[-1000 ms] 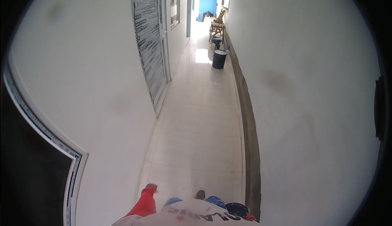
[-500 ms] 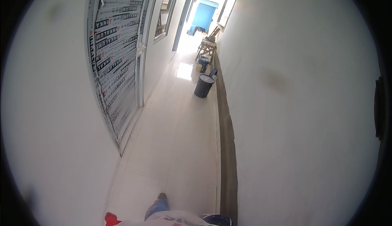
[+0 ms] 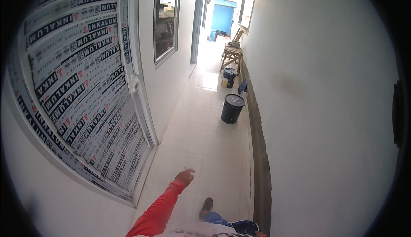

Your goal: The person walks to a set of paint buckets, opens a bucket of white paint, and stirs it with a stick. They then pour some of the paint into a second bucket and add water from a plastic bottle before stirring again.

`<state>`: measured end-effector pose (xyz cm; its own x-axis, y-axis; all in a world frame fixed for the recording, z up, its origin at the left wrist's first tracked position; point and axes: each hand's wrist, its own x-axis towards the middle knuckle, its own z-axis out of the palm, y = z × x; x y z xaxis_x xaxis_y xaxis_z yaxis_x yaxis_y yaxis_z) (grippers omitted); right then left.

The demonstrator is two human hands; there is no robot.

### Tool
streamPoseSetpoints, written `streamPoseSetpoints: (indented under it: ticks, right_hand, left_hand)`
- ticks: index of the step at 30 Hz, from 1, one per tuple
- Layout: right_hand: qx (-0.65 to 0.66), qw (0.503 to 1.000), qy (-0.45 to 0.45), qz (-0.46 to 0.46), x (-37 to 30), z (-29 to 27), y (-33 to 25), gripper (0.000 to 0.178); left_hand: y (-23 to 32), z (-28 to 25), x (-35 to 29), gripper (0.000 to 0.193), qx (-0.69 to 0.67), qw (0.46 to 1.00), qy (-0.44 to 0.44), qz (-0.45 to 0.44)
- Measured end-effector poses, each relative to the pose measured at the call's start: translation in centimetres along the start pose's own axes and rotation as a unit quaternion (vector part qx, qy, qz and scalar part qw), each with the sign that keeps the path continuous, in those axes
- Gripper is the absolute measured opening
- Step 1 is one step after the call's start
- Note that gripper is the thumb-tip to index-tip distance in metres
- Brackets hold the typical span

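Observation:
My left hand (image 3: 185,176), at the end of a red sleeve (image 3: 156,213), is held out low in front of me above the tiled floor. Its fingers are curled and slightly blurred, with something small and whitish at their tips that I cannot make out. A dark blue bucket (image 3: 246,227) shows its rim at the lower edge, on the right of my body. Beside it only a scrap of red shows; my right hand itself is out of sight. My dark shoe (image 3: 207,205) is on the floor between the hand and the bucket.
A narrow corridor runs ahead between white walls. A door (image 3: 81,91) covered in printed film is at left. Along the right wall stand a black lidded bucket (image 3: 233,108), an open paint bucket (image 3: 229,78) and a wooden trestle (image 3: 231,57). Far off is a blue panel (image 3: 223,18).
My left arm has swung forward into view, where only a red scrap showed before. The view has turned left and moved ahead; the door and black bucket look larger. My foot has shifted right in the picture.

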<state>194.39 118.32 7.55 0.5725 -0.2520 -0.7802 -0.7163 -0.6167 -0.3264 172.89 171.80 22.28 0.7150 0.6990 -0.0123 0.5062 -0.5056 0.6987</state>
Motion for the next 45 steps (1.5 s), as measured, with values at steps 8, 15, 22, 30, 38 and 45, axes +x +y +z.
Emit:
streamPoseSetpoints:
  ticks: [8, 15, 22, 30, 38, 45]
  right_hand:
    - [-0.079, 0.996, -0.039, -0.027, 2.8, 7.5, -28.7, 0.031]
    - [-0.217, 0.967, -0.08, -0.109, 8.6, 16.9, -48.2, 0.03]
    - [-0.453, 0.864, -0.069, -0.208, 12.6, 20.6, -72.2, 0.026]
    - [-0.316, 0.92, -0.18, -0.144, 11.1, 32.9, -90.3, 0.037]
    - [-0.235, 0.95, -0.199, -0.042, 14.1, 44.7, -104.3, 0.05]
    - [-0.188, 0.928, -0.321, 0.016, 10.0, 51.7, -114.5, 0.044]
  left_hand:
    - [-20.4, -3.6, -9.5, 0.026, 0.138, 0.786, -0.162, -0.581]
    - [-24.8, -6.1, 0.4, 0.033, 0.007, 0.66, -0.049, -0.75]
    - [-30.6, -4.3, 40.4, 0.039, -0.003, 0.764, -0.136, -0.631]
    - [-16.9, -16.7, 99.5, 0.035, -0.15, 0.981, 0.066, -0.099]
    - [-26.9, -20.3, 115.0, 0.04, 0.023, 0.965, -0.113, -0.234]
    - [-32.8, -24.2, 117.1, 0.037, 0.069, 0.741, -0.326, -0.583]
